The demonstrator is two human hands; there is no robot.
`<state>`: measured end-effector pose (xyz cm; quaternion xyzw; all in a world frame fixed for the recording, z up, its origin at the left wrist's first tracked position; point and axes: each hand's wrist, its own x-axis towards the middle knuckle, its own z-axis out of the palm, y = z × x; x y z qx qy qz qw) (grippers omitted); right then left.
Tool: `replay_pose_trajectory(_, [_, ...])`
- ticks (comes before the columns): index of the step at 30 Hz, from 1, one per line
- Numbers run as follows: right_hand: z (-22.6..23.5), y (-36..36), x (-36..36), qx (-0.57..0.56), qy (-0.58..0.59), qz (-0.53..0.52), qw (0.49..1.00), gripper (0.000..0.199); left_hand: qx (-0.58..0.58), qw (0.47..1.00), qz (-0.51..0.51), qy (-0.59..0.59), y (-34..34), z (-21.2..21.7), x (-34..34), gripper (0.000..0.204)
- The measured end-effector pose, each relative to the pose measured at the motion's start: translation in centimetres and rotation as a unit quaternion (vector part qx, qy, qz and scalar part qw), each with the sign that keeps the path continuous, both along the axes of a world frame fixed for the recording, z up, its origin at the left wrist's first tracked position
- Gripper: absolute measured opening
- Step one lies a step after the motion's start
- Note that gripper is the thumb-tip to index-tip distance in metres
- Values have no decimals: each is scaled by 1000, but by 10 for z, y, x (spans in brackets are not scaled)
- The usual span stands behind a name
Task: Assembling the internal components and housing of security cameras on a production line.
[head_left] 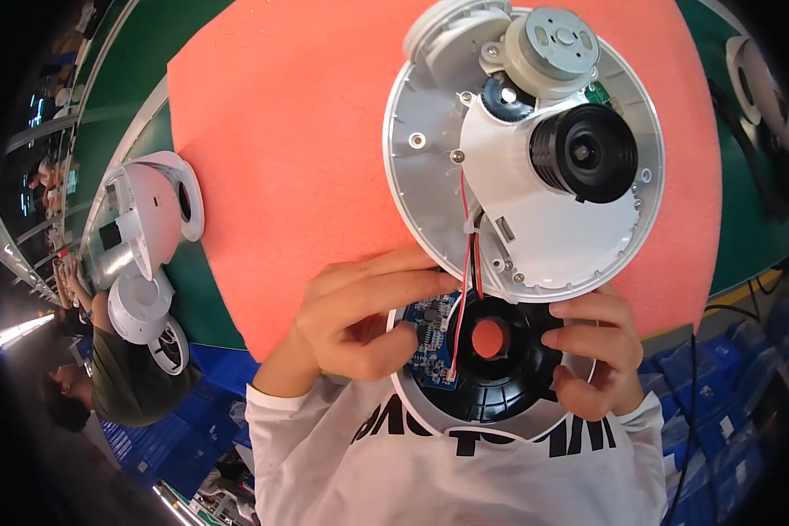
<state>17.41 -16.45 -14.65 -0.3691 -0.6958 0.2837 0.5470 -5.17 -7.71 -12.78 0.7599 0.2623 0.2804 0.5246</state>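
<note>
Coral-pink foam mat covers most of the green surface in my head view, and the opened dome camera sits at its near edge. My left hand is curled shut on the left rim of the black round base, thumb and fingers pinching over the blue circuit board seated inside it. My right hand is closed on the base's right rim, fingers bent over the edge. The base is held just in front of my chest, low in the middle of the view, with a pink patch showing through its central hole.

Above it, touching its upper edge, the white inner disc leans back onto the mat, carrying the black lens and a silver motor near the top. Red and white wires run from the disc down to the board.

Off to the left, well apart, white housing parts lie on the surface. Blue crates stand below the surface's near edge.
</note>
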Motion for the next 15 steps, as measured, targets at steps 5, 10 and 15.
replay_pose_trajectory(5, [-4, -1, -2, 52, -32, -13, 998, 24, 8, 1000, -2, -19, -1, -2, -1, 46])
replay_pose_trajectory(10, [1, 2, -6, 87, -53, -25, 994, 23, 34, 999, 15, -25, -4, -2, 2, 44])
replay_pose_trajectory(15, [13, -12, -9, 84, -72, -81, 991, 24, 22, 999, 23, -39, -7, 2, 5, 35])
